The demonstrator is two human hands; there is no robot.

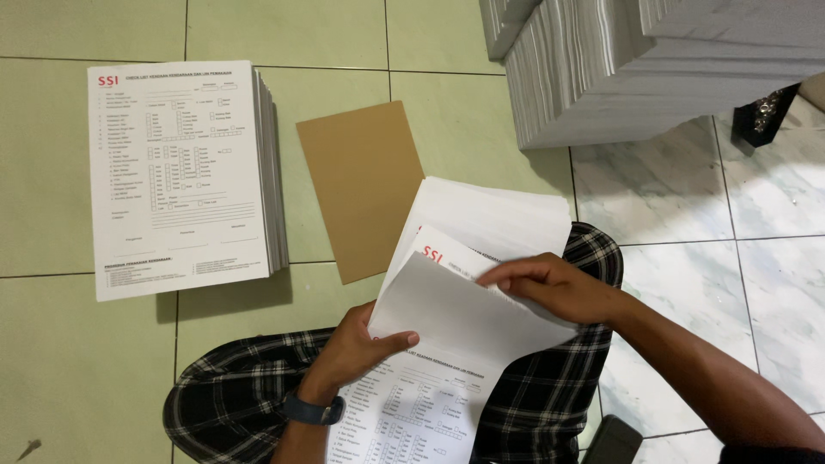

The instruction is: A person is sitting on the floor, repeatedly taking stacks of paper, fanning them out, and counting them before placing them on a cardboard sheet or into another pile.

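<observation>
Head camera view, looking straight down at a person seated on a tiled floor, legs in black-and-white checked fabric [550,404].

On the lap lies a sheaf of white printed forms [464,283], fanned apart into several leaves. The left hand [357,348], with a dark wristwatch [311,410] on its wrist, is closed on the lower left edge of the sheaf, thumb pressed on top of a blank white leaf and fingers hidden under the paper. The right hand [554,283] reaches in from the right; its fingertips [494,277] are pinched on the upper edge of that same blank leaf, lifting it away from a printed sheet with a small red mark at its corner. More printed sheets with rows of small boxes show below the left hand.

On the pale green floor tiles [69,361] to the upper left sits a tall, squared stack of identical white printed forms [180,176], well apart from the hands. Between that stack and the lap lies a flat brown cardboard sheet [363,189], tilted slightly; its lower right corner slips under the fanned sheaf.

At the top right stand large bulk piles of white paper [619,69], resting where the green tiles meet white marbled tiles [756,292]. A dark rectangular object [612,441] sits at the bottom edge; what it is cannot be told.
</observation>
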